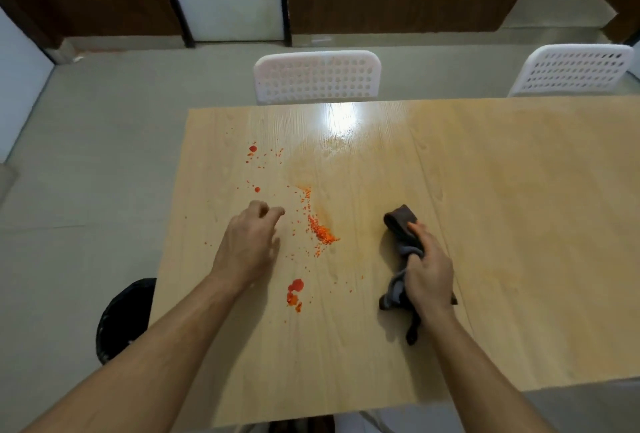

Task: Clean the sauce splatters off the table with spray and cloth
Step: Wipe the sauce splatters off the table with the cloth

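Sauce splatters (320,230) red-orange, scattered over left half of light wood table (502,224); densest streak mid-table, bigger blob (295,290) nearer front edge, small drops toward far left. Wet sheen further back, near far edge. Dark grey cloth (401,224) bunched on table right of splatters, right hand (429,273) clenched round it. Left hand (249,242) over table beside splatters, fingers loosely curled, holding nothing. Two white perforated chairs (317,76) beyond table. Black bin (124,318) at left, on floor.
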